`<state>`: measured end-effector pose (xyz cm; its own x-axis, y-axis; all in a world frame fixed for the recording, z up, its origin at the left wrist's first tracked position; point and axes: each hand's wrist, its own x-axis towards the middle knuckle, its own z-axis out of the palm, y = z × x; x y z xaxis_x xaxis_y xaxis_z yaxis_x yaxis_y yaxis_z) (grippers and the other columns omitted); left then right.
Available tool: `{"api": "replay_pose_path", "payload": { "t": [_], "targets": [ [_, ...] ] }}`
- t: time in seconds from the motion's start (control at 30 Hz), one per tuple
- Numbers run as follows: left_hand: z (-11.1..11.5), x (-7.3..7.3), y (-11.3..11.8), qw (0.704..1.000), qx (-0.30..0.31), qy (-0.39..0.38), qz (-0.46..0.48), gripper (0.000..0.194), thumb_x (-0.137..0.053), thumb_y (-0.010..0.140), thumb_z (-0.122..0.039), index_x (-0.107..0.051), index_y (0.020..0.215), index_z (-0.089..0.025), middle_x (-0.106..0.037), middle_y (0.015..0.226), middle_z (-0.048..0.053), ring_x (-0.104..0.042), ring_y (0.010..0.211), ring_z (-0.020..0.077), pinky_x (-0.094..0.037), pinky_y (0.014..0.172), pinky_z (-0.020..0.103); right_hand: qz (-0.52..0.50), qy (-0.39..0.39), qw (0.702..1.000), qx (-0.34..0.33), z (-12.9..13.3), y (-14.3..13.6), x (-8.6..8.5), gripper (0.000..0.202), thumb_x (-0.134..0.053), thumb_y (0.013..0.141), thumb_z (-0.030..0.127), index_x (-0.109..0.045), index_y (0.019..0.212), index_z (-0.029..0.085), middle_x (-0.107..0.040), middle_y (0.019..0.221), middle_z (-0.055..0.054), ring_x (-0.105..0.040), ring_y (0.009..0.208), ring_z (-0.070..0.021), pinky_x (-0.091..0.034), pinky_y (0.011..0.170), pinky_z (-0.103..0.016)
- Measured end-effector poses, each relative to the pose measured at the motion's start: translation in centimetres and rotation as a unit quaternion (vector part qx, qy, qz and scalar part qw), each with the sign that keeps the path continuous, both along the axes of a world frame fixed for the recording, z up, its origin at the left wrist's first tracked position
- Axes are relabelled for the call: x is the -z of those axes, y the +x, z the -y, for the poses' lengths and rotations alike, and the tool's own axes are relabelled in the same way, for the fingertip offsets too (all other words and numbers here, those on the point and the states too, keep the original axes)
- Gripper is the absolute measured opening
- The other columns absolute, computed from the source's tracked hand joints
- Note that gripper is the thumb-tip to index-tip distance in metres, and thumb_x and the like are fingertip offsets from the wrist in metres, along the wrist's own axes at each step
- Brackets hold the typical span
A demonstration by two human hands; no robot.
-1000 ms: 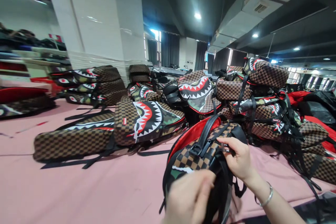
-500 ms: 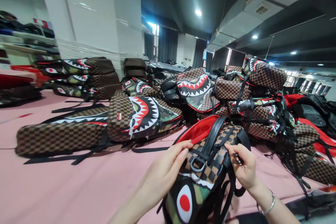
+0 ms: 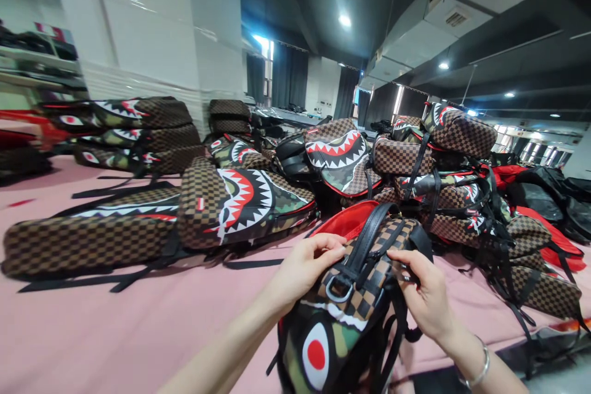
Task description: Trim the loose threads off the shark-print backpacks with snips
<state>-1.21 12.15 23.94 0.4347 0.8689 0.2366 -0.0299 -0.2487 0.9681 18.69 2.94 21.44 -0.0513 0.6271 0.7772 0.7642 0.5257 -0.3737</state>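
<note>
A checkered and camouflage backpack (image 3: 364, 305) stands on end on the pink table, its red lining showing at the open top. A white and red eye patch, a black carry handle and a metal D-ring mark the side facing me. My left hand (image 3: 309, 268) pinches the fabric edge beside the handle, by the red lining. With thumb and forefinger, my right hand (image 3: 425, 295) grips the backpack's other side near the zip. A small dark, shiny item shows between its curled fingers; I cannot make out what it is.
More shark-mouth backpacks (image 3: 249, 203) lie on the pink table (image 3: 115, 326) to the left. A tall pile of backpacks (image 3: 457, 132) rises behind and to the right, with loose black straps hanging down. A white pillar (image 3: 152, 24) stands behind the left stack.
My left hand has bent its fingers into a tighter pinch at the backpack's edge. The right hand keeps its grip. The whole view has shifted slightly, so things sit further left.
</note>
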Motion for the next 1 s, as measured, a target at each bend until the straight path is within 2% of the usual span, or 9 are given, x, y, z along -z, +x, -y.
{"api": "replay_pose_path", "payload": {
  "t": [0.07,0.13,0.3,0.4,0.47,0.6,0.77,0.9,1.0],
  "targets": [
    [0.4,0.1,-0.1,1.000,-0.015,-0.002,0.015,0.026,-0.062,0.068,-0.040,-0.060,0.067,-0.014,-0.064,0.079,0.004,-0.055,0.068,0.0146,-0.043,0.060,0.024,0.019,-0.033,0.999,0.026,0.8,-0.2,-0.9,0.033,-0.049,0.083,0.023,-0.049,0.116,0.020,-0.062,0.104,-0.007,-0.059,0.094,-0.0189,-0.049,0.078,-0.030],
    [0.8,0.0,-0.2,0.999,-0.024,-0.006,0.021,0.029,-0.059,0.070,-0.042,-0.061,0.076,-0.014,-0.063,0.077,0.003,-0.054,0.064,0.0140,-0.042,0.056,0.023,0.024,-0.053,0.997,0.042,1.5,-0.5,-1.7,0.033,-0.048,0.084,0.025,-0.045,0.117,0.020,-0.061,0.105,-0.008,-0.058,0.095,-0.0189,-0.049,0.078,-0.030],
    [0.9,-0.2,-0.6,0.999,-0.041,0.023,0.015,0.030,-0.057,0.072,-0.042,-0.062,0.085,-0.015,-0.065,0.087,0.006,-0.058,0.075,0.0169,-0.045,0.062,0.024,0.065,-0.090,0.994,0.008,2.2,-1.6,-3.0,0.019,-0.051,0.084,0.025,-0.053,0.102,0.021,-0.063,0.091,-0.003,-0.059,0.071,-0.0141,-0.047,0.065,-0.024],
    [0.4,-0.5,-0.8,1.000,0.003,0.015,-0.007,0.037,-0.060,0.069,-0.041,-0.063,0.097,-0.016,-0.065,0.099,0.008,-0.060,0.082,0.0197,-0.047,0.066,0.027,0.089,-0.093,0.992,0.000,2.1,-2.3,-3.1,0.019,-0.056,0.080,0.026,-0.055,0.098,0.021,-0.064,0.083,-0.002,-0.057,0.063,-0.0127,-0.044,0.058,-0.023],
    [0.0,-0.7,-0.9,0.999,0.033,0.009,-0.032,0.036,-0.061,0.068,-0.042,-0.065,0.092,-0.015,-0.067,0.095,0.008,-0.061,0.080,0.0199,-0.048,0.067,0.027,0.096,-0.085,0.992,0.006,2.1,-2.4,-3.0,0.018,-0.056,0.080,0.027,-0.056,0.097,0.020,-0.065,0.079,-0.001,-0.058,0.064,-0.0130,-0.044,0.057,-0.023],
    [-0.5,-0.9,-1.1,0.997,0.055,0.007,-0.050,0.028,-0.066,0.062,-0.038,-0.065,0.077,-0.014,-0.066,0.078,0.005,-0.060,0.072,0.0175,-0.047,0.067,0.028,0.114,-0.080,0.990,0.002,2.3,-2.4,-2.9,0.013,-0.052,0.083,0.027,-0.058,0.092,0.020,-0.065,0.078,-0.002,-0.059,0.066,-0.0132,-0.044,0.060,-0.022],
    [-0.2,-0.6,-0.9,0.997,0.039,0.056,-0.028,0.024,-0.064,0.065,-0.036,-0.057,0.057,-0.015,-0.061,0.074,0.002,-0.054,0.067,0.0142,-0.044,0.063,0.025,0.150,-0.099,0.984,0.019,2.5,-2.7,-3.3,0.011,-0.049,0.085,0.026,-0.057,0.089,0.020,-0.064,0.074,-0.001,-0.059,0.066,-0.0128,-0.042,0.061,-0.022],
    [0.9,-0.4,-0.7,0.999,0.028,0.032,0.030,0.026,-0.059,0.070,-0.039,-0.055,0.060,-0.015,-0.055,0.066,-0.001,-0.048,0.059,0.0110,-0.040,0.055,0.022,0.182,-0.108,0.975,0.062,2.4,-3.4,-3.8,0.009,-0.049,0.085,0.028,-0.055,0.086,0.020,-0.063,0.073,-0.001,-0.058,0.065,-0.0138,-0.038,0.057,-0.023],
    [1.4,-0.4,-0.6,0.999,0.004,0.006,0.050,0.025,-0.059,0.071,-0.040,-0.056,0.067,-0.015,-0.056,0.066,-0.001,-0.049,0.060,0.0109,-0.040,0.056,0.021,0.215,-0.118,0.966,0.083,2.2,-3.9,-4.1,0.009,-0.049,0.085,0.027,-0.053,0.085,0.020,-0.063,0.074,-0.002,-0.059,0.068,-0.0153,-0.037,0.058,-0.024]
  ]
}}
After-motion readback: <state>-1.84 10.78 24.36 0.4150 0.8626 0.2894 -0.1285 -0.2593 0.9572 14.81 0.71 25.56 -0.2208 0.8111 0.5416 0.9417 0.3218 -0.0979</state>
